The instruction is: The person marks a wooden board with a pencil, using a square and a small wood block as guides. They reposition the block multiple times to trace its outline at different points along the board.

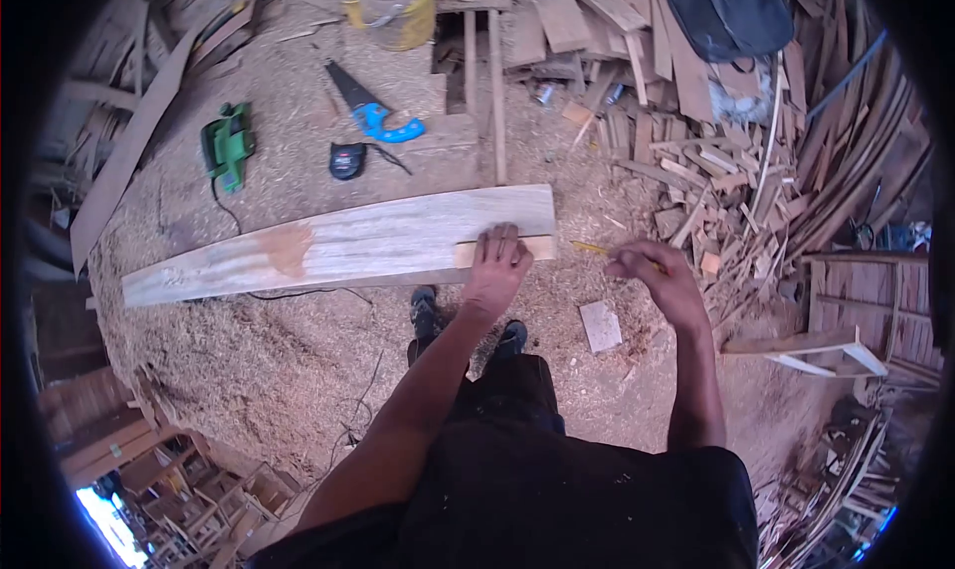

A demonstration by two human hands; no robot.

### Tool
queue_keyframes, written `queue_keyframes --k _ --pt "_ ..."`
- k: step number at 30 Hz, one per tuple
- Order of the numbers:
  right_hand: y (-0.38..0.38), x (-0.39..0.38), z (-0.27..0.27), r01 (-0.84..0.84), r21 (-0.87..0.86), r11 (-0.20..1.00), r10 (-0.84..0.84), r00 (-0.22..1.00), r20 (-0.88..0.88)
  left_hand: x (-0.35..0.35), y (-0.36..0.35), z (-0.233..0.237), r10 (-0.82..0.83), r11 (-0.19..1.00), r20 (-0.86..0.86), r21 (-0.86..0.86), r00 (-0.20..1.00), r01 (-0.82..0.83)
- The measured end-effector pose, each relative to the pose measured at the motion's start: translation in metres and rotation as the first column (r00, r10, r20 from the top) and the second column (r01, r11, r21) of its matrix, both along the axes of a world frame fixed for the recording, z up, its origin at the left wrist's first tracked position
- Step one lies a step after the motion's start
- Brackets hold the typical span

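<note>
A long pale plank (pixel 388 233) with a brown patch lies across the work surface in front of me. My left hand (pixel 497 271) holds a short light wooden block (pixel 538 248) against the plank's near edge, close to its wide right end. The fingers reach over the block, hiding its middle. Just right of the plank, my right hand (pixel 657 276) is raised, its fingers closed around a yellow pencil (pixel 591 248). The pencil tip points left toward the plank's end, apart from it.
Beyond the plank are a green power tool (pixel 230 146), a blue-handled handsaw (pixel 373 111) and a dark tape measure (pixel 347 160). A yellow bucket (pixel 403 17) stands at the back. Offcuts (pixel 711 171) are heaped right, beneath a black bag (pixel 731 17). Shavings and a pale square piece (pixel 600 326) cover the floor.
</note>
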State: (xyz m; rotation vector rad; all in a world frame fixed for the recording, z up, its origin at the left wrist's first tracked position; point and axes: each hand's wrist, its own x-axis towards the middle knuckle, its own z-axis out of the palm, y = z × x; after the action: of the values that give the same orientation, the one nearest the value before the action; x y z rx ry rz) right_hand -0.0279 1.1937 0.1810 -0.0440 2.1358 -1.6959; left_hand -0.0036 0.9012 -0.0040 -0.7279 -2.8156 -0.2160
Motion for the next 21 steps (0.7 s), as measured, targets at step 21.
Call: queue_keyframes --k 21 --pt "-0.271 0.056 0.268 -0.195 -0.632 0.75 -0.319 0.73 -0.604 -0.104 -0.5 -0.032 0.257 0.93 -0.014 -0.267 0.966 -0.251"
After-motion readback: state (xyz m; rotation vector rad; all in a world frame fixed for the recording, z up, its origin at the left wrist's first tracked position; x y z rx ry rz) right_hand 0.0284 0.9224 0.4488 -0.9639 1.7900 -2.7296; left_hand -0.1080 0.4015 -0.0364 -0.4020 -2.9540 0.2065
